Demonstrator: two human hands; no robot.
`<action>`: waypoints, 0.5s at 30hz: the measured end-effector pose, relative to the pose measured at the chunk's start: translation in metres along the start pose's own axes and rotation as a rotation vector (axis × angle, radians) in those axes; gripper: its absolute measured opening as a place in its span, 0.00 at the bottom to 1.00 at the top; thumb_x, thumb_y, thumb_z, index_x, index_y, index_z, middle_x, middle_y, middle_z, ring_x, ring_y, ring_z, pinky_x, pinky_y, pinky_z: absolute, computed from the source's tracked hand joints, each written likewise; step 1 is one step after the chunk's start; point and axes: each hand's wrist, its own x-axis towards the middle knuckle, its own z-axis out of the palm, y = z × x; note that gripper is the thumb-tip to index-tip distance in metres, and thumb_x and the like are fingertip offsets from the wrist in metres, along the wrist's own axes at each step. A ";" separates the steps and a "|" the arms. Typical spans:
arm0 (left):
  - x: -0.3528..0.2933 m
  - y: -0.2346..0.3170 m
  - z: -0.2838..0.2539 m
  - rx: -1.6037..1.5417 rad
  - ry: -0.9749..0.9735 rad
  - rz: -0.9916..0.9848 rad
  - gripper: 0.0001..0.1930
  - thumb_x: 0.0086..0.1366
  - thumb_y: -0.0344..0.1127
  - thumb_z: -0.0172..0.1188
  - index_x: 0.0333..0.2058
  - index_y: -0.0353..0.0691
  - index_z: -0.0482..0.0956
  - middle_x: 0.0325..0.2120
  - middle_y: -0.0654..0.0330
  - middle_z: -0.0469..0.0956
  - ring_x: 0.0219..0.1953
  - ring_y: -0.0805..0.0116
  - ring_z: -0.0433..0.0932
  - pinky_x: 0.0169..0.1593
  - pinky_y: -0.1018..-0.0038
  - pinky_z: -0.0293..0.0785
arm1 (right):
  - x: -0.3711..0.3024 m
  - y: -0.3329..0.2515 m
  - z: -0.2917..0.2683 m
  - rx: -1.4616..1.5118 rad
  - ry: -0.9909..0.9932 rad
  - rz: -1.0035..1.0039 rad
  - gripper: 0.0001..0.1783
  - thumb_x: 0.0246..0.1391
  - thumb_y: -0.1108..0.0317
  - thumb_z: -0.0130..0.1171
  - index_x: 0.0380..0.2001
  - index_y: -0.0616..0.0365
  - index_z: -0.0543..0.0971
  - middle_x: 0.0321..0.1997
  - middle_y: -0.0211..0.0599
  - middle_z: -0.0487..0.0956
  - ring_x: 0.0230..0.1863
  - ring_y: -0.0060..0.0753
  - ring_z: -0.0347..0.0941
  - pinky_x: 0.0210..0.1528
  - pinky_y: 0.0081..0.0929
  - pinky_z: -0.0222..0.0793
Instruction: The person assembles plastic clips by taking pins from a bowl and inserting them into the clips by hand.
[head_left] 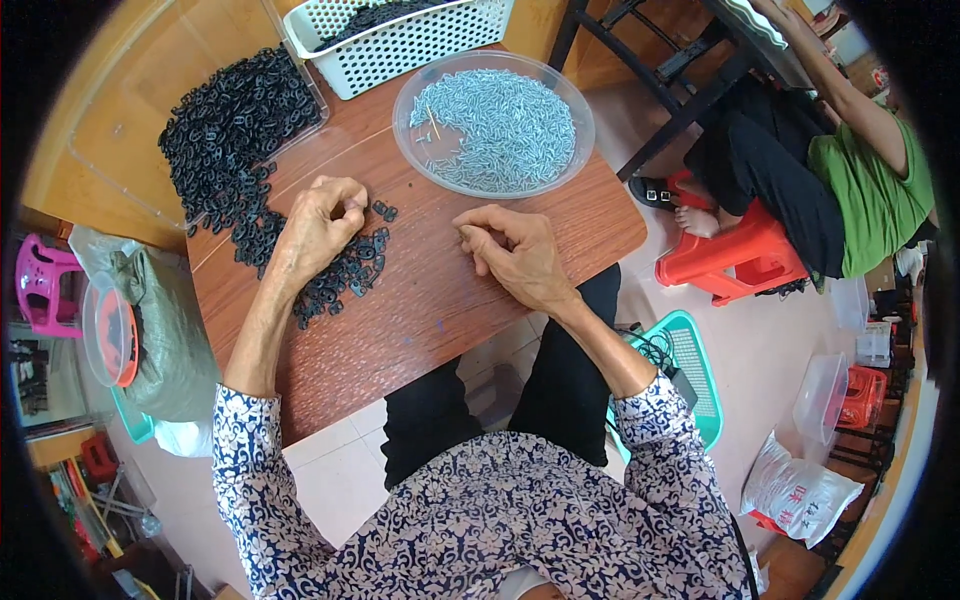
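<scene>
My left hand (322, 222) hovers over the left part of the wooden table, thumb and forefinger pinched together. What it holds, if anything, is hidden. Under and beside it lie loose small black plastic pieces with holes (345, 272), and two more (384, 211) lie just right of its fingertips. Farther left, a big heap of the same black pieces (240, 115) spills from a clear tray. My right hand (515, 255) is above the table's right side, fingers curled in a pinch; its contents are too small to make out. Beyond it, a round clear tub (586, 150) holds many small silvery-blue, screw-like pieces (510, 125).
A white perforated basket (405, 65) with black pieces stands at the table's far edge. A person in a green top (870, 190) sits on a red stool (730, 260) at the right. A teal basket (700, 370) with a cable is by my right knee; a sack (165, 310) stands left.
</scene>
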 end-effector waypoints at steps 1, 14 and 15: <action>-0.002 -0.003 -0.001 -0.011 0.007 0.000 0.06 0.58 0.25 0.53 0.32 0.31 0.76 0.26 0.54 0.76 0.37 0.58 0.73 0.44 0.62 0.71 | 0.000 0.000 0.001 0.010 -0.004 -0.011 0.10 0.62 0.72 0.58 0.43 0.66 0.81 0.28 0.33 0.81 0.22 0.15 0.73 0.25 0.16 0.71; 0.018 0.000 0.002 0.358 -0.096 0.159 0.03 0.57 0.24 0.54 0.31 0.31 0.74 0.25 0.48 0.74 0.37 0.51 0.71 0.48 0.59 0.67 | -0.001 -0.005 0.000 -0.018 -0.002 0.020 0.10 0.61 0.72 0.58 0.42 0.67 0.81 0.27 0.33 0.81 0.22 0.15 0.73 0.25 0.17 0.71; 0.020 0.000 0.000 0.346 -0.127 0.115 0.03 0.57 0.24 0.55 0.30 0.31 0.73 0.25 0.47 0.74 0.37 0.50 0.71 0.47 0.58 0.68 | -0.001 -0.004 0.000 0.000 -0.003 0.009 0.10 0.61 0.72 0.58 0.42 0.67 0.81 0.28 0.33 0.81 0.22 0.15 0.72 0.25 0.17 0.70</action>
